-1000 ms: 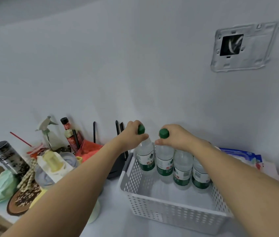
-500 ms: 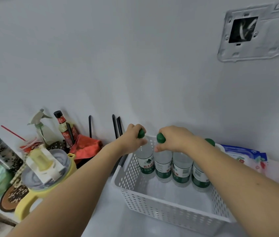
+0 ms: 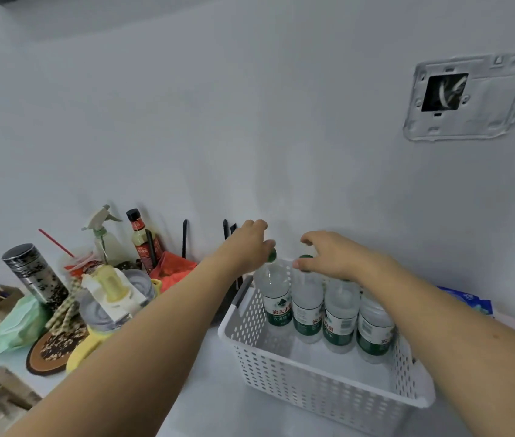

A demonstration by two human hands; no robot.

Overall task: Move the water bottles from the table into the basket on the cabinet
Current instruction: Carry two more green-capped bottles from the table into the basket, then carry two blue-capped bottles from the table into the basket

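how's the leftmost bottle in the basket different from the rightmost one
The leftmost bottle shows its green cap, just under the left hand; the rightmost bottle has its top hidden behind the right arm. The leftmost stands by the basket left wall, the rightmost by the right wall. Both stand upright, clear, with green labels.

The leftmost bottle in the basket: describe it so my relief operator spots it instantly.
Find the white perforated basket against the wall. Four bottles stand along its far side; the leftmost bottle sits under the left hand. Only its label shows a green mountain logo.
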